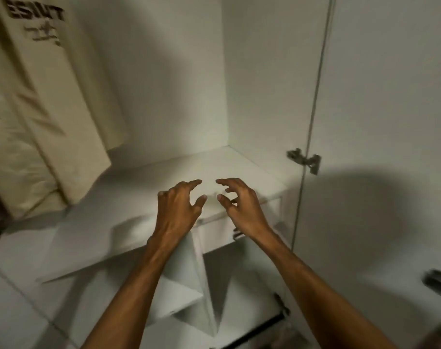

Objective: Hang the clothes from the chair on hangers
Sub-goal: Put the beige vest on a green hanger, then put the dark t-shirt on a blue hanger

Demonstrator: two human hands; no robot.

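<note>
Wardrobe shelf [118, 197] sits under left hand [179, 207] and right hand [242, 210], both loose and empty, so a sloppy swing might yank the shirt [50, 122] above it.

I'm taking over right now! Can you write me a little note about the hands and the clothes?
Left hand: empty, fingers loosely curled, held above the white shelf.
Right hand: the same, close beside it.
Cream garment with dark lettering hangs at the left; what it hangs on is out of view.
The chair and spare hangers are not in view, so how many clothes remain cannot be told.
</note>
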